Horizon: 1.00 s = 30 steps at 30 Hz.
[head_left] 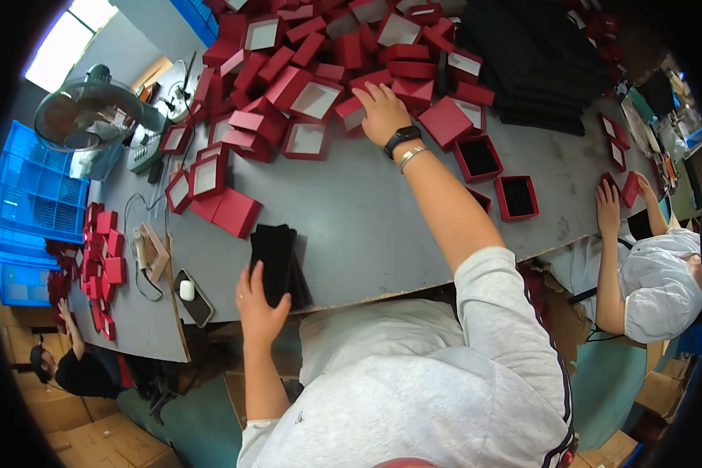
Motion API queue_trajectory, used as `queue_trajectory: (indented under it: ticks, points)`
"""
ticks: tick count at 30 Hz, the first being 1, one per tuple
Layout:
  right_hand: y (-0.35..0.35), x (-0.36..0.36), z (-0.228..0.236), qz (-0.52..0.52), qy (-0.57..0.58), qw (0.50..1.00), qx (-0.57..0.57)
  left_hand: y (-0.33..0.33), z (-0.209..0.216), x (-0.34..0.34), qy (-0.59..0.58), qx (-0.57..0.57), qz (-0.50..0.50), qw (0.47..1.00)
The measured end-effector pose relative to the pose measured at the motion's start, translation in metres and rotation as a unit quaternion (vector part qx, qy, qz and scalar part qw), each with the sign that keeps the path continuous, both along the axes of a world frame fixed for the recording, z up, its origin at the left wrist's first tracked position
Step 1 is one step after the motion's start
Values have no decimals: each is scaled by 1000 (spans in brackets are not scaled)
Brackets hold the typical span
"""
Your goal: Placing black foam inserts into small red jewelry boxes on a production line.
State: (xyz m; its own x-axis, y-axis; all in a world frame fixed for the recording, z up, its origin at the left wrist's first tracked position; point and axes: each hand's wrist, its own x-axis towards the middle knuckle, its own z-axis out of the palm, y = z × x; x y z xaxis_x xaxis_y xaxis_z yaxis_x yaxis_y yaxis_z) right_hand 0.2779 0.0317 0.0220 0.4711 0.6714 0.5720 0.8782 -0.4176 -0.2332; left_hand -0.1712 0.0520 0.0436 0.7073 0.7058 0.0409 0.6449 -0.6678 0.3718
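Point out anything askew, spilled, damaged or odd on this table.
Nothing looks spilled or damaged. The heap of red rectangular boxes lies jumbled, many tipped askew, unlike the stacked flat black sheets beside it. A dark rectangular phone bearing a white rounded case lies near the edge of the grey table, seemingly personal, not packaging.

Box pile (349, 51) cut off above; left fingers (255, 284) partly hide black stack (273, 248).

Bright window (61, 39) upper left; pale wall (125, 43); grey worktable (359, 234); green floor (612, 382).
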Motion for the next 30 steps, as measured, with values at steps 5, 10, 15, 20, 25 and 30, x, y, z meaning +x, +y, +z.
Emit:
queue_trajectory:
  ticks: [5,10,15,20,25,30]
  points:
    - [9,4,28,18,177,974,-142,-19,-23,5,-65,-24,60,996]
    - [-26,32,25,67,219,945,-232,-13,-9,17,-33,-15,20,999]
    - [-44,109,37,-157,94,953,243,-17,9,26,29,36,-6,999]
    - [-46,164,18,-245,220,943,49,-32,7,38,44,24,-27,998]
    - [-56,98,59,-123,20,945,302,-36,1,34,44,29,-8,999]
    - [-81,-35,29,187,-37,970,148,-38,23,71,-5,64,-50,997]
